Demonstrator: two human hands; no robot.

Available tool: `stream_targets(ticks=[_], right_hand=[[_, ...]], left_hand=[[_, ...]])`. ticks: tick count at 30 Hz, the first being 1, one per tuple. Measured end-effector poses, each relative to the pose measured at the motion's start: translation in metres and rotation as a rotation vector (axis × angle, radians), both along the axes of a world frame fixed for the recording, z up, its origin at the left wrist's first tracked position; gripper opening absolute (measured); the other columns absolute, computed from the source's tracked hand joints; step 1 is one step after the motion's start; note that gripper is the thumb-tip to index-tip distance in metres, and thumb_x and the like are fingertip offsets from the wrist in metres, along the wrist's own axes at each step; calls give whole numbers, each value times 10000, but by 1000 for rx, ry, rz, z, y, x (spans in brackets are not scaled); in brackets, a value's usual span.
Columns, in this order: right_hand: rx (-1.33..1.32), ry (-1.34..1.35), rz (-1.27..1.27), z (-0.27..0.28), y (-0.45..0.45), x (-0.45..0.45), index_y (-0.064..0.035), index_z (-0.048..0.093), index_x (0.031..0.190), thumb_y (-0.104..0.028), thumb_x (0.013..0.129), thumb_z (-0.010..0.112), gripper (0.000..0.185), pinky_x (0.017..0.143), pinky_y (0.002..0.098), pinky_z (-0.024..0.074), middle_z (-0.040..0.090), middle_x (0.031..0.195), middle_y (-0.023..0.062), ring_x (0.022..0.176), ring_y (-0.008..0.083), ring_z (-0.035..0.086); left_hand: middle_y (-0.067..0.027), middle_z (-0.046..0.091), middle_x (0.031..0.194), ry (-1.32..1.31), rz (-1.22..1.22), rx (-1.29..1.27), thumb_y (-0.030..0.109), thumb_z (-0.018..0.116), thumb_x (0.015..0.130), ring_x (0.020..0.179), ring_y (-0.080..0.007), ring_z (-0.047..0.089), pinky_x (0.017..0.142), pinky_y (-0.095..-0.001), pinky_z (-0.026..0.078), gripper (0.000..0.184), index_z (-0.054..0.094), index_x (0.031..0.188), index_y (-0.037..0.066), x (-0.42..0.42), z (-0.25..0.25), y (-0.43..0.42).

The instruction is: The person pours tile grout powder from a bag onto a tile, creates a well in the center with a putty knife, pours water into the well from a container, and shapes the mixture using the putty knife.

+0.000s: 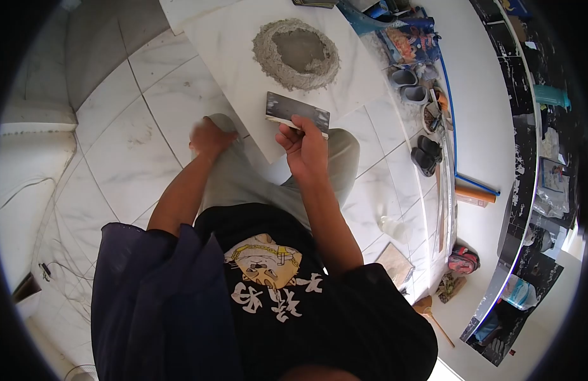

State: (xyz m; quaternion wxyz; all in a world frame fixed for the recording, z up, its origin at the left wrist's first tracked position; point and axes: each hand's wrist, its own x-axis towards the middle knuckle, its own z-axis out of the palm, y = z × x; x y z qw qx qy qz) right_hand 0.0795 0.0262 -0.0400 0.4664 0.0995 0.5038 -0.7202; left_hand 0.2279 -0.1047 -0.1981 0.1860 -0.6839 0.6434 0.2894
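Note:
In my right hand is a flat rectangular plastering trowel with a dark, grey-smeared face and a pale lower edge. My thumb and fingers close on its near side, and the handle is hidden. Just beyond the trowel, a ring of grey mortar sits on a white marbled slab, with smooth, wet-looking grey in its hollow. My left hand rests on my left knee, thumb apart from the fingers, holding nothing; its fingertips are slightly blurred.
White marbled tiles cover the floor around me. To the right stand grey shoes, black sandals, a colourful bag and a clear jar. A blue hose runs along the wall. Another dark flat object lies at the slab's far edge.

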Motion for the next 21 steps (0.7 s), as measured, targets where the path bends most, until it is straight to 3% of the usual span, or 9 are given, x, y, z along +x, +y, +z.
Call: stream_targets(ticks=[10,15,21], right_hand=[[-50,-17,-83,0,-37,-17,52,598,986,-94,898,638,174,695,392,639,643,870,126,741,249,707],[-93,114,-54,20,-36,-33,36,607,969,-92,891,643,154,704,382,634,658,850,127,743,238,703],[-4,16,19,10,-5,-22,-5,607,940,-91,910,627,94,690,376,636,657,842,117,744,227,706]], left_hand=[[-258,420,1417,17,29,-7,588,773,659,1272,-490,480,996,-585,410,1085,309,1511,103,-2,3,0],[-257,420,1417,7,12,-19,608,780,653,1275,-488,479,1001,-581,411,1105,305,1512,100,-1,-1,2],[-260,409,1432,28,24,-4,623,784,653,1284,-493,471,1009,-596,410,1114,309,1512,98,0,4,1]])
